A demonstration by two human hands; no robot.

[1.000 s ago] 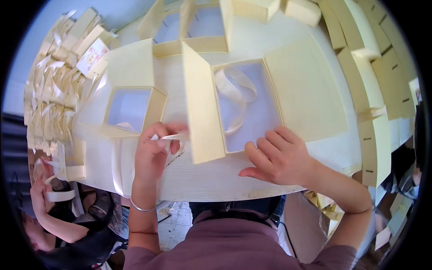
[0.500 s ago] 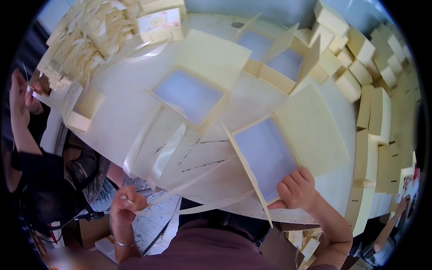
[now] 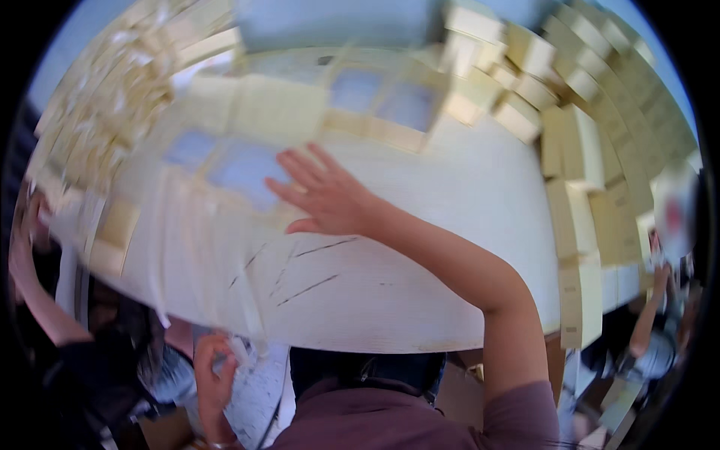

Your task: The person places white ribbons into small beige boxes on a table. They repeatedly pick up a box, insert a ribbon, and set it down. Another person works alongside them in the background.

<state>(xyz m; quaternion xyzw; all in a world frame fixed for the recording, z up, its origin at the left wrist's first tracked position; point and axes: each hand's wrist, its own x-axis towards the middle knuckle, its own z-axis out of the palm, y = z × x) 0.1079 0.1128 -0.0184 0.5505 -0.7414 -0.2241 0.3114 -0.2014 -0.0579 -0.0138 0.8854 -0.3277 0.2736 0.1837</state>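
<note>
My right hand [image 3: 322, 191] reaches over the table with its fingers spread, holding nothing. Just beyond its fingertips lie two cream boxes side by side, a nearer one [image 3: 244, 172] and another [image 3: 191, 148], both opened with pale blue insides and blurred by motion. Pale ribbons [image 3: 169, 247] trail from them toward the table's front edge. Below that edge at the left is my left hand [image 3: 212, 367], its fingers curved and the thumb apart from them. A whitish strip, apparently ribbon [image 3: 240, 350], shows beside its fingertips.
More open boxes [image 3: 405, 105] stand at the far middle. Cream boxes are stacked along the right [image 3: 577, 300] and back right [image 3: 472, 90]. A ribbon-strewn pile [image 3: 112, 97] fills the far left. Another person's arm [image 3: 49, 300] is at the left, with someone else [image 3: 649, 322] at the right.
The box at my right hand has moved far left, beside the other open box. My right hand has left it and spread open. My left hand seems to have let go of the ribbon.
</note>
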